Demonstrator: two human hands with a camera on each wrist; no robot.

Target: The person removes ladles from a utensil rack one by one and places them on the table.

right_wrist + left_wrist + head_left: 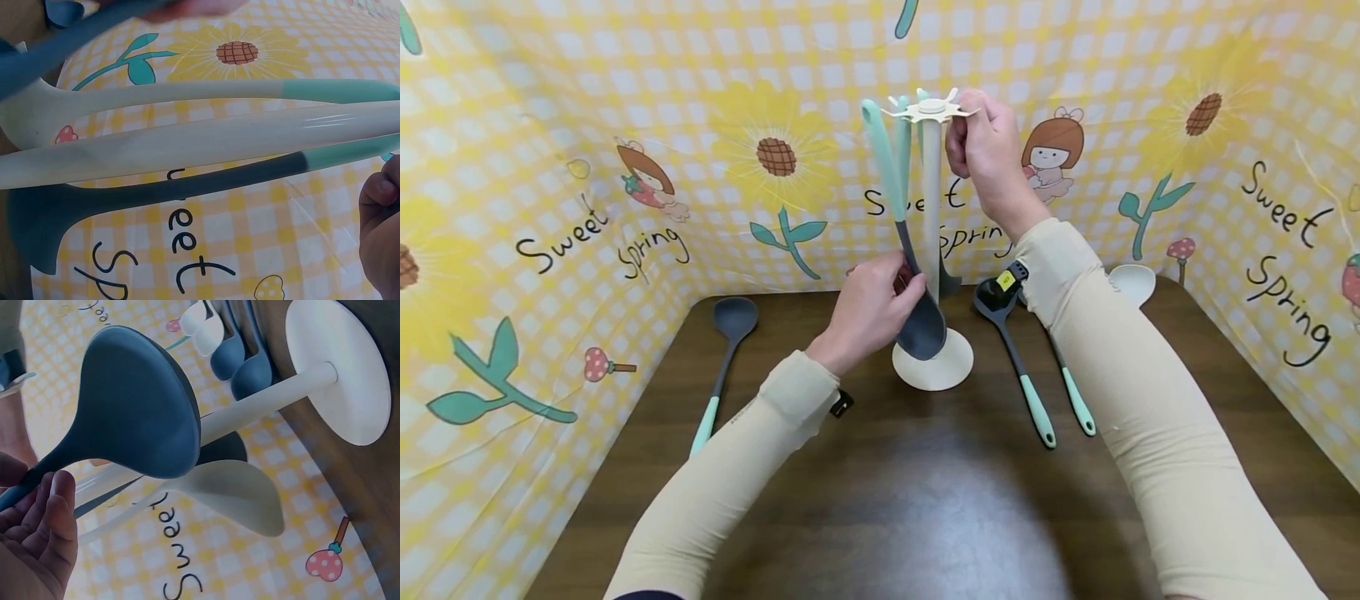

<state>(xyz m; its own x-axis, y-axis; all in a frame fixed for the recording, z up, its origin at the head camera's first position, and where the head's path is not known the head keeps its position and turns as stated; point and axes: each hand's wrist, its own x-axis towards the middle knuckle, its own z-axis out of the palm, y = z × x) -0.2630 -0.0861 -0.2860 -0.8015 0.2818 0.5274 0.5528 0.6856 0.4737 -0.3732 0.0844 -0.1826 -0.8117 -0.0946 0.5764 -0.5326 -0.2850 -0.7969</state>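
A white utensil stand [931,208] with a hooked top rises from a round base [955,375]. My left hand [872,304] pinches the dark neck of a serving spoon [922,329] with a mint handle. This spoon tilts in front of the post, its handle end beside the top hooks. My right hand [988,142] has its fingers curled at the stand's top, pinching one of the hooks. Behind the post hang a white spoon [240,497] with a mint handle and a dark utensil [125,200], also mint-handled.
A dark ladle [736,318] lies at the table's left. Right of the stand lie a dark spoon [1011,342] and another mint-handled utensil [1077,400], partly hidden by my right sleeve. Behind that sleeve is a white utensil [1135,283]. A patterned cloth [820,75] backs the table.
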